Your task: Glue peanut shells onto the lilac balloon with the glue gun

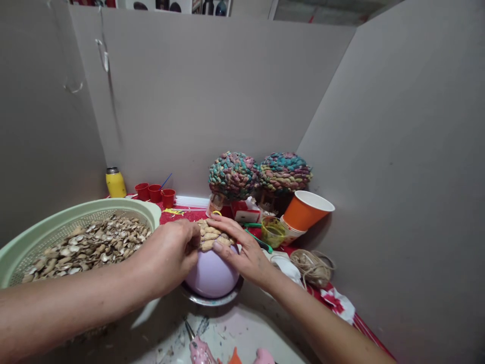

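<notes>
A lilac balloon [212, 275] sits in a shallow metal bowl [215, 302], its top covered with peanut shells [212, 237]. My left hand [176, 253] is at the left side of the covered part, fingers curled in toward the shells; whatever its fingertips pinch is hidden behind the hand. Stretched over the right side is my right hand [242, 247], its fingers apart and its thumb touching the shells near their lower edge. A light green colander [151, 210] full of loose shell halves [94, 242] stands to the left, partly behind my left forearm.
Two balls of painted shells [235, 174] stand at the back. Red cups [155, 193] and a yellow bottle [115, 182] are back left. Right lie an orange paper cup [308, 210], green-handled scissors [261, 242] and twine [312, 265]. A pink glue gun [200, 349] lies in front.
</notes>
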A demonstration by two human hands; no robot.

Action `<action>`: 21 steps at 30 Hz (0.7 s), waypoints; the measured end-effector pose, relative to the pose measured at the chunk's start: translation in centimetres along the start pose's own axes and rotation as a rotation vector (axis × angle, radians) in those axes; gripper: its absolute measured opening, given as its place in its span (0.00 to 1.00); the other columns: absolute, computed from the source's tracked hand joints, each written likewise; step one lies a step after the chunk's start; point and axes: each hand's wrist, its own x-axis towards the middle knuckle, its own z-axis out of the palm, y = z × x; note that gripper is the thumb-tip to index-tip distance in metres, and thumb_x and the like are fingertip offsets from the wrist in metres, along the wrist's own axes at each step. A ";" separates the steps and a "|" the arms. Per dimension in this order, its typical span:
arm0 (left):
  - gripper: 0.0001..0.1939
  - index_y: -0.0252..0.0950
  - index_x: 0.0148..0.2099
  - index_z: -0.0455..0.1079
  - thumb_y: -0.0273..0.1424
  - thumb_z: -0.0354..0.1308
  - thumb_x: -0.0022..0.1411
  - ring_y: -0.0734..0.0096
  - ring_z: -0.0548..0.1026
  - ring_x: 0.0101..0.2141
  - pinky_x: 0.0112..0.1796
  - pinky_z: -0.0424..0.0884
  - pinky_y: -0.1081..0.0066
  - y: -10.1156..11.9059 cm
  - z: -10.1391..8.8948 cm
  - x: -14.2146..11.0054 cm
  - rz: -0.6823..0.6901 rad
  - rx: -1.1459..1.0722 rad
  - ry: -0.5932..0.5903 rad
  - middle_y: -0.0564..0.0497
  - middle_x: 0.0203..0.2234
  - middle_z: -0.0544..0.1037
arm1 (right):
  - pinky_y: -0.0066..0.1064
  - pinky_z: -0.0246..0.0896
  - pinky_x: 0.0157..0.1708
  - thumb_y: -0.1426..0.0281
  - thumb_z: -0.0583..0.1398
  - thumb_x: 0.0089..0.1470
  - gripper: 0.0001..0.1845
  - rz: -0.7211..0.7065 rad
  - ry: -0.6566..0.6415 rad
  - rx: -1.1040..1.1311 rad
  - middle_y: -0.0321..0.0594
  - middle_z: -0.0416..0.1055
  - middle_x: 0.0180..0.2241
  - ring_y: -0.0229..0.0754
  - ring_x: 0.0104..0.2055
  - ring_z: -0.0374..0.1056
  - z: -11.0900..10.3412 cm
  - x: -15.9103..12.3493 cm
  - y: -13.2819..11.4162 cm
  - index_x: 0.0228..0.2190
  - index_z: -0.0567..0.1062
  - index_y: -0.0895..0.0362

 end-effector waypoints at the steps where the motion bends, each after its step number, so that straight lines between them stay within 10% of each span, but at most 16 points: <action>1: 0.06 0.37 0.28 0.66 0.21 0.52 0.50 0.69 0.69 0.25 0.27 0.62 0.71 0.1 -0.1 0.1 -0.020 0.001 -0.005 0.52 0.23 0.74 | 0.50 0.52 0.60 0.56 0.58 0.60 0.23 0.000 0.000 0.000 0.48 0.65 0.57 0.53 0.62 0.57 0.0 0.0 0.0 0.53 0.72 0.51; 21: 0.09 0.35 0.32 0.71 0.20 0.51 0.53 0.67 0.74 0.30 0.33 0.67 0.69 -0.6 0.4 -0.8 -0.013 -0.157 -0.016 0.49 0.27 0.79 | 0.51 0.51 0.60 0.56 0.59 0.60 0.23 0.001 0.003 0.012 0.47 0.63 0.58 0.52 0.62 0.56 0.0 -0.1 0.1 0.53 0.72 0.51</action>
